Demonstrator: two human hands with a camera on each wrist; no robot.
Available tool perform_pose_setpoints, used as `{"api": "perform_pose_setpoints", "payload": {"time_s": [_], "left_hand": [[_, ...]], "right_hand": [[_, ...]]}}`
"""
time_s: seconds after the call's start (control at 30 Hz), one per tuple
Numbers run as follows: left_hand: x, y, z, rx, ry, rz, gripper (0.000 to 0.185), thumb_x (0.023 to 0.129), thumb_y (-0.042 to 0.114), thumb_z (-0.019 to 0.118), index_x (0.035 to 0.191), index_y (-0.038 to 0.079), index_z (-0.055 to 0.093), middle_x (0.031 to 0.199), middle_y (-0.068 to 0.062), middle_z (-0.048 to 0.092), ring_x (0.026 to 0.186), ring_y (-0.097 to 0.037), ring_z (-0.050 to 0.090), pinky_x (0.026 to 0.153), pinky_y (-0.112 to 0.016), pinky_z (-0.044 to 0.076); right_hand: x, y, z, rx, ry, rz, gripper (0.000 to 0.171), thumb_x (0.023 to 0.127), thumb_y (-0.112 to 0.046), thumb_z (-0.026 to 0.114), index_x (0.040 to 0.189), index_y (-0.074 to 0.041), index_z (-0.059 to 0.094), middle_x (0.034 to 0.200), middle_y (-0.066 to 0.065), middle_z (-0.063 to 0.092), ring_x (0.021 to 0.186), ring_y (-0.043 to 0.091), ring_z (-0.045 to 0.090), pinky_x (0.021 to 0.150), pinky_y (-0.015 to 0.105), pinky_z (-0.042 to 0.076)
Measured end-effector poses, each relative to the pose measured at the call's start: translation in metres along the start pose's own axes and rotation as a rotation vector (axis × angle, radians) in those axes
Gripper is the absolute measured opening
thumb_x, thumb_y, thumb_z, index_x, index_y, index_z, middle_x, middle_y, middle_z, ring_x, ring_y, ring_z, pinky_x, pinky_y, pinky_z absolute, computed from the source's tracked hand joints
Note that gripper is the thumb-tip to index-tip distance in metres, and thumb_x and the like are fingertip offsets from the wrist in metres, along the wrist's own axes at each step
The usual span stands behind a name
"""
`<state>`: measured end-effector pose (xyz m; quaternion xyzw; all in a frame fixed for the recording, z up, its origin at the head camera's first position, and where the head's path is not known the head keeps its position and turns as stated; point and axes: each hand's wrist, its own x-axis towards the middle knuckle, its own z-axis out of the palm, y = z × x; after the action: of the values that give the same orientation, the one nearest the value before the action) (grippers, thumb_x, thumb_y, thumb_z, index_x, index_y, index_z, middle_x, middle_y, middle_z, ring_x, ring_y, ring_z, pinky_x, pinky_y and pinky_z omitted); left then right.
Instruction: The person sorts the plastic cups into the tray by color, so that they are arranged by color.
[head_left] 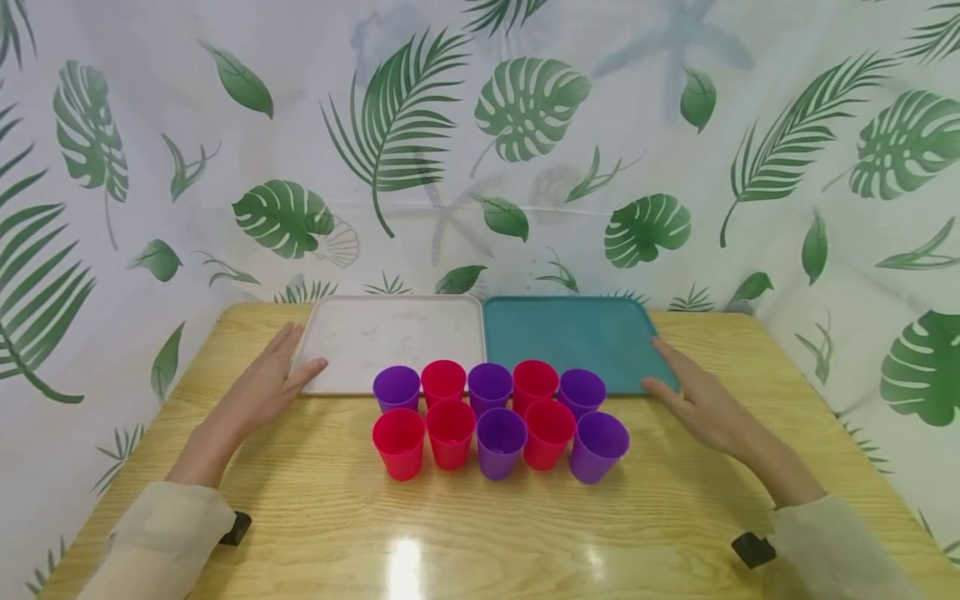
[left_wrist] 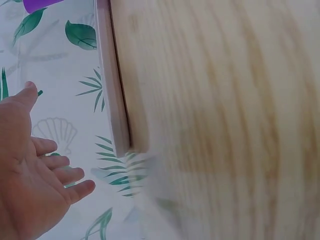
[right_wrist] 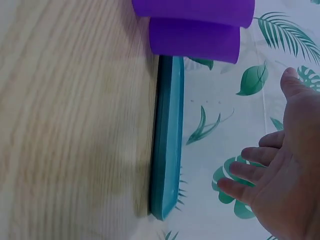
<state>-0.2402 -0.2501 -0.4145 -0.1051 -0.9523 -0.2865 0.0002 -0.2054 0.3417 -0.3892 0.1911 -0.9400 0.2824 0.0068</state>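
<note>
Two rows of red and purple cups (head_left: pixel 498 418) stand mid-table, with a red cup (head_left: pixel 399 442) at the front left and a purple cup (head_left: pixel 597 446) at the front right. Behind them lie a white tray (head_left: pixel 390 332) and a teal tray (head_left: pixel 573 332) side by side. My left hand (head_left: pixel 264 385) lies flat and open on the table, its fingertips at the white tray's left front corner. My right hand (head_left: pixel 701 396) lies open at the teal tray's right front corner. The wrist views show the left hand (left_wrist: pixel 35 170) near the white tray's edge (left_wrist: pixel 111 85) and the right hand (right_wrist: pixel 280 175) near the teal tray's edge (right_wrist: pixel 167 140). Neither hand holds anything.
The wooden table (head_left: pixel 480 533) has bare surface in front of the cups. A leaf-print curtain (head_left: pixel 480 142) hangs behind and to both sides. A black wrist-camera mount (head_left: pixel 752 549) shows at my right sleeve, and another black mount (head_left: pixel 236 528) at my left sleeve.
</note>
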Motion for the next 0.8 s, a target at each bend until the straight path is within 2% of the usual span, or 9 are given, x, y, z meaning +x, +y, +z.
{"api": "perform_pose_setpoints", "payload": {"time_s": [0.17,0.23,0.3,0.4,0.6,0.8], "left_hand": [[0.004,-0.009,0.002,-0.068,-0.016,-0.031,0.087,0.107,0.045,0.053,0.160,-0.012,0.012,0.165,-0.036,0.011,0.152,-0.053,0.012,0.122,-0.065,0.013],[0.006,-0.013,0.003,-0.087,-0.017,-0.038,0.086,0.107,0.042,0.054,0.158,-0.014,0.013,0.163,-0.038,0.016,0.151,-0.054,0.014,0.122,-0.065,0.015],[0.007,-0.016,0.005,-0.099,-0.023,-0.051,0.086,0.107,0.041,0.055,0.158,-0.015,0.014,0.161,-0.040,0.018,0.150,-0.055,0.016,0.122,-0.065,0.016],[0.009,-0.018,0.007,-0.107,-0.038,-0.069,0.086,0.107,0.041,0.055,0.157,-0.016,0.015,0.160,-0.041,0.018,0.149,-0.056,0.017,0.121,-0.065,0.016],[0.013,-0.020,0.010,-0.126,-0.069,-0.094,0.088,0.106,0.042,0.057,0.158,-0.014,0.014,0.161,-0.040,0.018,0.149,-0.056,0.016,0.121,-0.065,0.016],[0.017,-0.018,0.014,-0.139,-0.103,-0.122,0.093,0.103,0.044,0.061,0.159,-0.012,0.013,0.162,-0.039,0.017,0.150,-0.055,0.015,0.122,-0.065,0.015]], "right_hand": [[-0.004,-0.008,0.008,0.063,0.011,-0.029,0.065,0.112,-0.029,0.045,0.164,0.000,0.019,0.160,0.033,0.032,0.133,0.058,0.045,0.100,0.073,0.043],[-0.005,-0.011,0.012,0.084,0.016,-0.050,0.062,0.112,-0.026,0.045,0.163,0.000,0.021,0.157,0.032,0.038,0.128,0.055,0.052,0.096,0.071,0.048],[-0.006,-0.014,0.015,0.097,0.016,-0.065,0.061,0.112,-0.025,0.045,0.162,0.001,0.024,0.156,0.031,0.041,0.125,0.051,0.056,0.096,0.068,0.049],[-0.009,-0.019,0.018,0.126,0.001,-0.081,0.059,0.112,-0.022,0.046,0.161,0.003,0.026,0.155,0.030,0.042,0.126,0.050,0.057,0.099,0.067,0.049],[-0.014,-0.024,0.026,0.172,-0.027,-0.081,0.058,0.112,-0.022,0.046,0.160,0.005,0.027,0.155,0.028,0.044,0.137,0.047,0.048,0.105,0.061,0.046],[-0.018,-0.026,0.032,0.180,-0.035,-0.075,0.056,0.111,-0.019,0.048,0.160,0.003,0.030,0.153,0.025,0.048,0.130,0.045,0.055,0.099,0.050,0.053]]}}
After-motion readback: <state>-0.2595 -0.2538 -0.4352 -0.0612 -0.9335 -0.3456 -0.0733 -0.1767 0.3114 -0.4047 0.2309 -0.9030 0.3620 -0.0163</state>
